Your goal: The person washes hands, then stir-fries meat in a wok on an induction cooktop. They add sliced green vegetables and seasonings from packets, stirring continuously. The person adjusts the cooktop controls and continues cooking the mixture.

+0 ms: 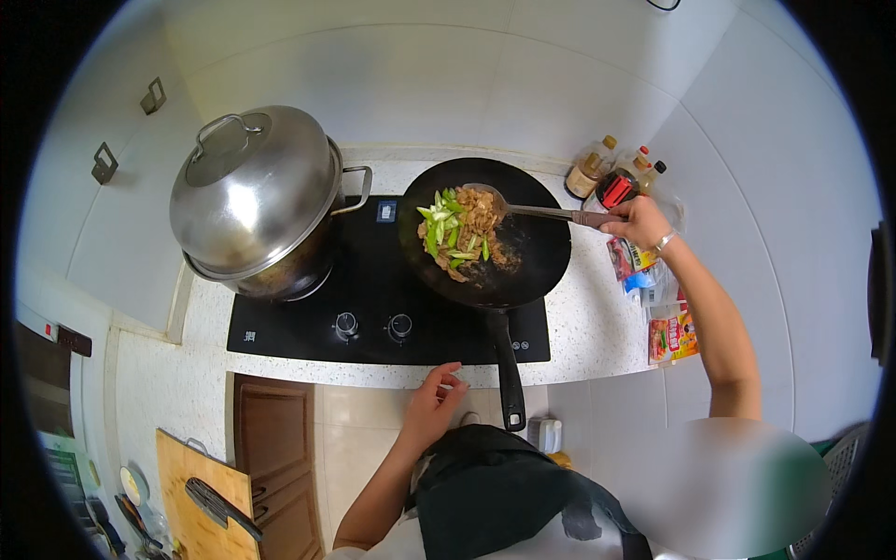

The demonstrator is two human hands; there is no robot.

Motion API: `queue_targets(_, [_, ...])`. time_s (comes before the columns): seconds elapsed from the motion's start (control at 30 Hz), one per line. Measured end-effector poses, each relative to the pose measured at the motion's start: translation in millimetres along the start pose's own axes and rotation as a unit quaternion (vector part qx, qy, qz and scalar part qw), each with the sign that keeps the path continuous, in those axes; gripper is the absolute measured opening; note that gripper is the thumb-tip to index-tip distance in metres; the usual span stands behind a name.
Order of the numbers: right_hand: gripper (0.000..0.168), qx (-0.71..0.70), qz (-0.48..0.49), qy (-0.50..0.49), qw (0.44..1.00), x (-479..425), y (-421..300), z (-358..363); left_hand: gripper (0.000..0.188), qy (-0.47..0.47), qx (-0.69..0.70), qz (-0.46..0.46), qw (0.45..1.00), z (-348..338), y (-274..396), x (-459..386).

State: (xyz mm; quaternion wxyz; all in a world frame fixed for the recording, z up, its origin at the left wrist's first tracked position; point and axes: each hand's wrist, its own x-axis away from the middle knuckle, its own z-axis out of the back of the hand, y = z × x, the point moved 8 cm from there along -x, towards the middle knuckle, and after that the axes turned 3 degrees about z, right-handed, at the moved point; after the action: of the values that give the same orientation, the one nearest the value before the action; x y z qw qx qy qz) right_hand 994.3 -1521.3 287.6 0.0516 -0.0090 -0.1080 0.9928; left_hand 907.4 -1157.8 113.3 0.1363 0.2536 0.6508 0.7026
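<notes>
My right hand (642, 222) grips the brown handle of a metal spatula (542, 211) that reaches leftward into a black frying pan (535, 262). The spatula's blade rests among browned sliced meat (481, 210). Cut green peppers (441, 222) lie on the left part of the meat. The pan stands on the right side of a black cooktop (294, 329), and its long black handle (509, 371) points towards me. My left hand (435, 404) hovers in front of the counter edge, left of that handle; its fingers are loosely curled and apart, holding nothing.
A large lidded steel pot (255, 203) occupies the cooktop's left side. Sauce bottles (591, 168) and seasoning packets (672, 336) line the counter's right. At lower left a cleaver (222, 507) with a dark, perforated blade lies on a wooden cutting board (178, 462).
</notes>
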Motion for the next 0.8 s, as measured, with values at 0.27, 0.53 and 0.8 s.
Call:
queue_targets(0.27, [0.022, 0.195, 0.091, 0.060, 0.975, 49, -122, 58, 0.045, -0.180, 0.275, 0.227, 0.917, -67, -19, 10])
queue_targets(0.53, [0.021, 0.295, 0.136, 0.006, 0.946, 44, -142, 15, 0.032, -0.203, 0.487, 0.285, 0.800, -123, -3, -3])
queue_targets(0.8, [0.024, 0.213, -0.034, 0.014, 0.976, 22, -67, 65, 0.026, -0.125, 0.463, 0.287, 0.829, -95, 1, 5])
